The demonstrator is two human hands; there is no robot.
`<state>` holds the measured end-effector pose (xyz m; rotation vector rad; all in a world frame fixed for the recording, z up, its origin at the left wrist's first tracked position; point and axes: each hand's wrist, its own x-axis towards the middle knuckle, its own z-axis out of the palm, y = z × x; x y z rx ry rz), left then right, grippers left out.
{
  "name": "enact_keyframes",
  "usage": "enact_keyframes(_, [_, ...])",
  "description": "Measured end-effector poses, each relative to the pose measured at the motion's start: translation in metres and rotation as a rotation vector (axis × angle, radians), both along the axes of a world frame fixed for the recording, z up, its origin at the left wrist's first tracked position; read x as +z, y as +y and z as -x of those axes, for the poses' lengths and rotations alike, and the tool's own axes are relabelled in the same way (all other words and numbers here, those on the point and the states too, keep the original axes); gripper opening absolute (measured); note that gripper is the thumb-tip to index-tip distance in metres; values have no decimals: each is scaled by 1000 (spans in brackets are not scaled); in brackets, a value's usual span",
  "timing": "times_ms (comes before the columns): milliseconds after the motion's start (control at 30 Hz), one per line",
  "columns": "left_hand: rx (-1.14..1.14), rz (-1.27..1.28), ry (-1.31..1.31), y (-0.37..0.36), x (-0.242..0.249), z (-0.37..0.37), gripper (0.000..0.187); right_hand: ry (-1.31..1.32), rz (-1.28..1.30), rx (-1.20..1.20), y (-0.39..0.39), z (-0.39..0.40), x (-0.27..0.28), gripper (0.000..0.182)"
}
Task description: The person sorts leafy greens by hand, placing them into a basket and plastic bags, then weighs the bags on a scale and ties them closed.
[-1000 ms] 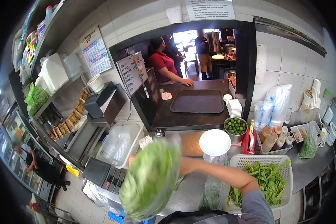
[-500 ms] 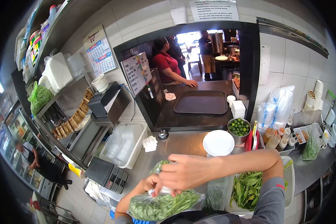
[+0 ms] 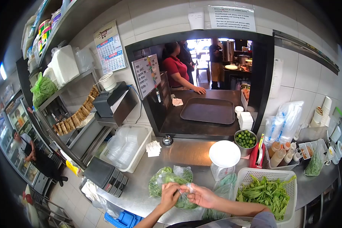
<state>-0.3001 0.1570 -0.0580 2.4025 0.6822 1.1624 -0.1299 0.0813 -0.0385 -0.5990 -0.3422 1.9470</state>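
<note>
My left hand (image 3: 169,195) and my right hand (image 3: 201,196) are close together above the steel counter. Both have their fingers closed on the gathered top of a clear plastic bag of green vegetables (image 3: 186,203). The bag hangs beneath them, partly hidden by the hands. Just beyond it, other bags of cut greens (image 3: 154,185) lie on the counter. Right of my right hand stands a white perforated basket (image 3: 295,190) heaped with loose leafy greens (image 3: 264,193). Crumpled clear plastic bags (image 3: 223,192) lie between the hands and the basket.
A weighing scale (image 3: 224,154) with a round white top stands ahead, beside a pot of small green limes (image 3: 246,140). Farther left are a basket of plastic lids (image 3: 127,146) and a call bell (image 3: 167,140). A tray (image 3: 208,111) and a person in red (image 3: 176,70) are at the pass-through window.
My right arm has swung down from across the left hand to its right side. The bag has turned and its top is now pinched between both hands. The view has shifted slightly.
</note>
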Motion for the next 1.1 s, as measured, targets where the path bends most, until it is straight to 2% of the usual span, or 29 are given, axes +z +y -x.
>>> enact_keyframes(100, [96,62,48,-13,-2,-2,21,-487,-318,-87,-12,5,-31,37])
enact_keyframes(133, [108,81,50,-16,-9,-1,21,-699,-301,14,-15,1,-33,32])
enact_keyframes(233, [127,146,89,-28,-15,4,22,-914,-599,-267,-32,21,-30,33])
enact_keyframes(267, [120,142,46,-33,-16,5,23,-1019,-632,-256,-32,22,-47,37])
enact_keyframes(300, [87,67,26,-34,-18,9,19,-1009,-657,-265,-34,25,-52,39])
enact_keyframes(367, [150,181,-37,-51,-10,12,20,-988,-708,-274,-39,34,-50,42])
enact_keyframes(400, [190,297,-38,-55,-10,13,20,-1168,-754,-244,-40,35,-45,42])
enact_keyframes(500, [266,590,-92,-66,-21,20,18,-1258,-672,-203,-33,43,-49,35])
enact_keyframes(567, [242,692,-217,-59,-49,21,17,-1261,-634,-213,-27,51,-57,31])
enact_keyframes(600, [175,709,-330,-53,-82,26,18,-1287,-638,-214,-23,53,-61,31])
enact_keyframes(700, [181,1056,-536,-43,-139,26,19,-1337,-605,-230,-12,55,-80,37])
enact_keyframes(767, [192,1108,-521,-37,-152,26,21,-1379,-582,-246,-10,55,-87,38])
enact_keyframes(867, [231,1160,-578,-35,-149,11,20,-1303,-579,-341,1,52,-103,44])
enact_keyframes(967, [224,1134,-569,-29,-161,2,19,-1415,-598,-391,6,46,-105,44])
enact_keyframes(1033, [188,1208,-625,-26,-150,-6,17,-1362,-628,-423,13,40,-111,42])
enact_keyframes(1100, [173,1219,-544,-28,-121,-13,15,-1325,-648,-433,16,37,-109,39])
